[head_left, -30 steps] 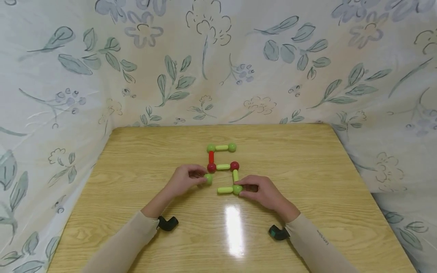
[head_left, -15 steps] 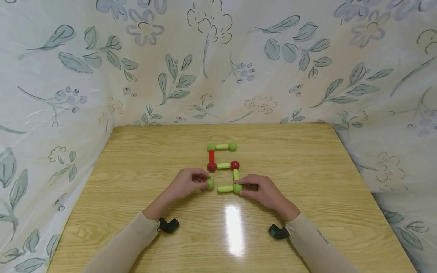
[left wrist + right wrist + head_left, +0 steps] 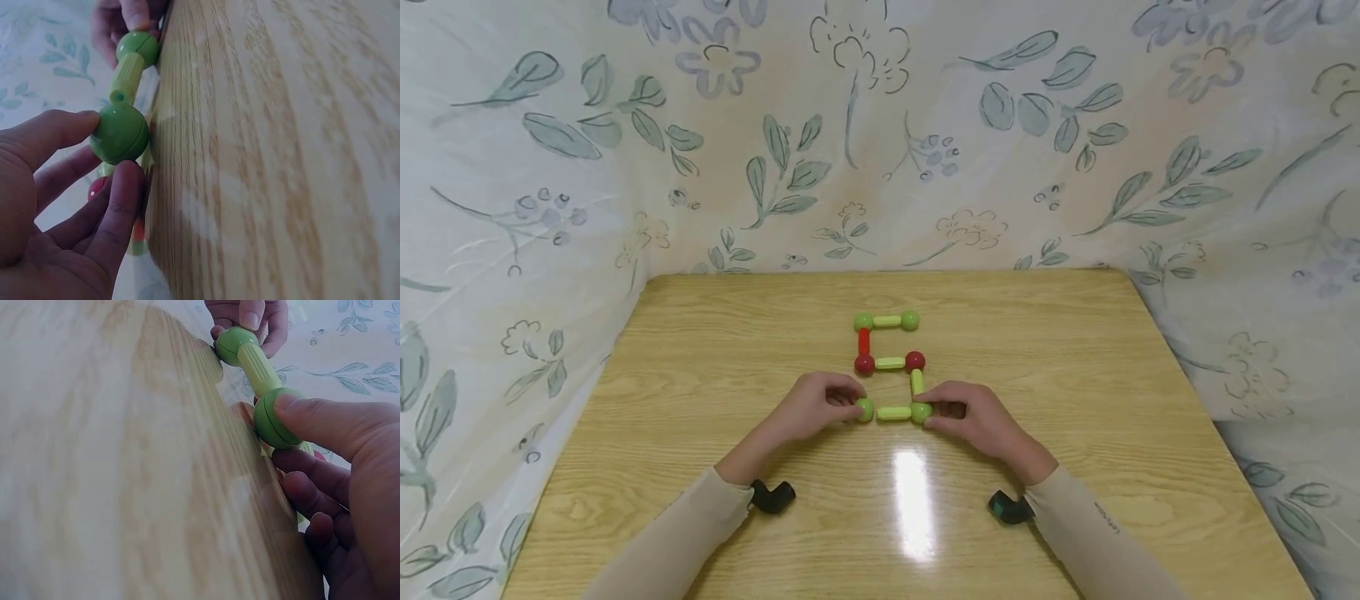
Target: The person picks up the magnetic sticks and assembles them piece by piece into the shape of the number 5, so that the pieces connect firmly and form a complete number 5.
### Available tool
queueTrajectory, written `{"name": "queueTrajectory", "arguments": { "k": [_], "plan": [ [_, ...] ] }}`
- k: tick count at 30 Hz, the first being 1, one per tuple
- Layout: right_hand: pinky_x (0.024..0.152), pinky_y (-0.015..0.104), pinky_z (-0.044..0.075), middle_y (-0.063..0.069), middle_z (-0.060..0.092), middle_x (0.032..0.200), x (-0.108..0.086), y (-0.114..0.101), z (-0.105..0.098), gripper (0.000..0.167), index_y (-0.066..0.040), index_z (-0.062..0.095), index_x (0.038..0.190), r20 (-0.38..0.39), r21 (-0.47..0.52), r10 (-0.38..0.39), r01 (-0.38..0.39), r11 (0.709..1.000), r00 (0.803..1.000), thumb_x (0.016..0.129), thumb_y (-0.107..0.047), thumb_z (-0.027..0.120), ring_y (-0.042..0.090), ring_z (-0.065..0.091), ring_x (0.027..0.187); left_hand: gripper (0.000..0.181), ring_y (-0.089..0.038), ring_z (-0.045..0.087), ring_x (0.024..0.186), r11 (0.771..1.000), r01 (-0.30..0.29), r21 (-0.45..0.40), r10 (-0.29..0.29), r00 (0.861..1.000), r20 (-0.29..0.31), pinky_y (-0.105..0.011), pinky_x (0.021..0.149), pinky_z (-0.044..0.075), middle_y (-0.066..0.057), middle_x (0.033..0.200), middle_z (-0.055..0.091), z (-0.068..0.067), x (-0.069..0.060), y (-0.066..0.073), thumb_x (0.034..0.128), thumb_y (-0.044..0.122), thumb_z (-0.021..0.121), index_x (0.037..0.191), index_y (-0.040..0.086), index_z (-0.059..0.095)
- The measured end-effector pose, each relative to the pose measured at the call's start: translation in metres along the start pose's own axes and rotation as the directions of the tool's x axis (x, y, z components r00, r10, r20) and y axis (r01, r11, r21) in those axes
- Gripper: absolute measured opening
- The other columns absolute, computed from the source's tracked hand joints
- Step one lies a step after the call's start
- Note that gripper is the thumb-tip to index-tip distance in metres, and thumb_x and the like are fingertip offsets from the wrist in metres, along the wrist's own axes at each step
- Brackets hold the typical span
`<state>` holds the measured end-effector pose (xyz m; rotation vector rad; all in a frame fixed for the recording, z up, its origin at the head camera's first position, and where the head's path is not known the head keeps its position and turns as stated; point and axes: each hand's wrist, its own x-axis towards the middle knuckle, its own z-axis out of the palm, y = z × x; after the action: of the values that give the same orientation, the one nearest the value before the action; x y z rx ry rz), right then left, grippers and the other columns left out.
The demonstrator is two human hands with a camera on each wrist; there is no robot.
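My left hand point(image 3: 815, 407) pinches a green ball point(image 3: 119, 133) between thumb and fingers, low at the table. A yellow-green rod point(image 3: 893, 413) lies just right of that ball, its near end facing it across a very narrow gap in the head view. At the rod's other end is a second green ball point(image 3: 276, 419), pinched by the thumb and fingers of my right hand point(image 3: 976, 418). From there another yellow-green rod point(image 3: 917, 382) runs up to a red ball point(image 3: 915, 361). A further rod point(image 3: 890, 363) links it to another red ball point(image 3: 864, 364).
A red rod point(image 3: 864, 342) leads up to a green ball point(image 3: 863, 322), then a yellow-green rod point(image 3: 887, 321) and one more green ball point(image 3: 910, 320). All lie flat on the wooden table point(image 3: 715, 325). A floral cloth point(image 3: 880, 150) hangs behind and at both sides.
My left hand has moved the green ball down and slightly right, from below the left red ball to the free end of the bottom rod. The right hand stays on its ball.
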<state>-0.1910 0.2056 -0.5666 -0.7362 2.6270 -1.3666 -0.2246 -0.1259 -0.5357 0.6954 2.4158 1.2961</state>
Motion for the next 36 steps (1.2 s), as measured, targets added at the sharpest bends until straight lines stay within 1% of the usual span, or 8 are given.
{"name": "queueTrajectory", "arguments": {
  "k": [7, 15, 22, 27, 30, 33, 36],
  "plan": [
    [0.074, 0.03, 0.054, -0.015, 0.072, 0.108, 0.001, -0.001, 0.001, 0.033, -0.031, 0.08, 0.128, -0.005, -0.009, -0.006, 0.006, 1.0, 1.0, 0.096, -0.025, 0.087, 0.015, 0.063, 0.088, 0.017, -0.015, 0.068, 0.089, 1.0, -0.014, 0.004, 0.014, 1.0, 0.016, -0.03, 0.079, 0.058, 0.006, 0.097, 0.073, 0.0, 0.001, -0.001, 0.097, 0.016, 0.085, 0.113, 0.012, 0.081],
    [0.075, 0.031, 0.054, -0.016, 0.072, 0.109, 0.002, 0.0, 0.002, 0.033, -0.032, 0.08, 0.127, -0.007, -0.014, -0.014, 0.014, 1.0, 1.0, 0.095, -0.024, 0.088, 0.014, 0.063, 0.089, 0.017, -0.015, 0.068, 0.088, 1.0, -0.02, 0.001, 0.02, 1.0, 0.005, -0.029, 0.077, 0.058, 0.006, 0.097, 0.073, 0.001, 0.001, -0.004, 0.0969, 0.016, 0.085, 0.113, 0.013, 0.082],
    [0.075, 0.031, 0.054, -0.016, 0.072, 0.109, 0.002, 0.002, 0.003, 0.033, -0.033, 0.079, 0.128, -0.005, -0.017, -0.029, 0.029, 0.999, 1.0, 0.096, -0.025, 0.087, 0.014, 0.063, 0.089, 0.018, -0.015, 0.068, 0.088, 1.0, -0.023, 0.001, 0.023, 1.0, 0.011, -0.03, 0.077, 0.058, 0.006, 0.097, 0.073, 0.0, 0.002, -0.004, 0.0972, 0.018, 0.085, 0.113, 0.011, 0.081],
    [0.074, 0.031, 0.054, -0.016, 0.072, 0.108, 0.001, 0.001, 0.001, 0.033, -0.032, 0.08, 0.127, -0.014, -0.013, -0.032, 0.032, 0.999, 0.999, 0.096, -0.025, 0.087, 0.014, 0.063, 0.088, 0.022, -0.013, 0.068, 0.09, 1.0, 0.005, 0.023, -0.005, 1.0, -0.014, -0.031, 0.079, 0.058, 0.006, 0.103, 0.075, -0.001, 0.008, -0.003, 0.1021, 0.022, 0.08, 0.121, 0.012, 0.081],
    [0.074, 0.031, 0.054, -0.016, 0.072, 0.109, 0.001, 0.0, 0.001, 0.033, -0.032, 0.08, 0.128, -0.011, -0.009, -0.032, 0.032, 0.999, 0.999, 0.097, -0.025, 0.086, 0.014, 0.063, 0.088, 0.024, -0.014, 0.068, 0.084, 0.999, 0.037, 0.022, -0.036, 0.999, -0.04, -0.031, 0.073, 0.059, 0.005, 0.106, 0.075, -0.001, 0.013, -0.003, 0.1047, 0.02, 0.075, 0.127, 0.012, 0.079],
    [0.075, 0.031, 0.054, -0.015, 0.072, 0.111, 0.002, -0.001, 0.001, 0.033, -0.031, 0.08, 0.129, 0.003, -0.004, -0.033, 0.033, 0.999, 0.999, 0.098, -0.025, 0.085, 0.014, 0.063, 0.089, 0.025, -0.016, 0.068, 0.077, 0.998, 0.062, 0.005, -0.062, 0.997, -0.05, -0.032, 0.067, 0.06, 0.0, 0.098, 0.075, -0.002, 0.016, -0.003, 0.107, 0.017, 0.071, 0.13, 0.009, 0.078],
    [0.075, 0.031, 0.055, -0.015, 0.072, 0.112, 0.002, -0.001, 0.0, 0.033, -0.03, 0.08, 0.13, 0.011, -0.004, -0.03, 0.03, 1.0, 0.999, 0.098, -0.025, 0.085, 0.014, 0.064, 0.09, 0.026, -0.017, 0.068, 0.073, 0.997, 0.078, -0.012, -0.079, 0.996, -0.043, -0.032, 0.065, 0.06, -0.003, 0.086, 0.073, -0.003, 0.017, -0.002, 0.1088, 0.015, 0.068, 0.131, 0.007, 0.076]
  ]
}}
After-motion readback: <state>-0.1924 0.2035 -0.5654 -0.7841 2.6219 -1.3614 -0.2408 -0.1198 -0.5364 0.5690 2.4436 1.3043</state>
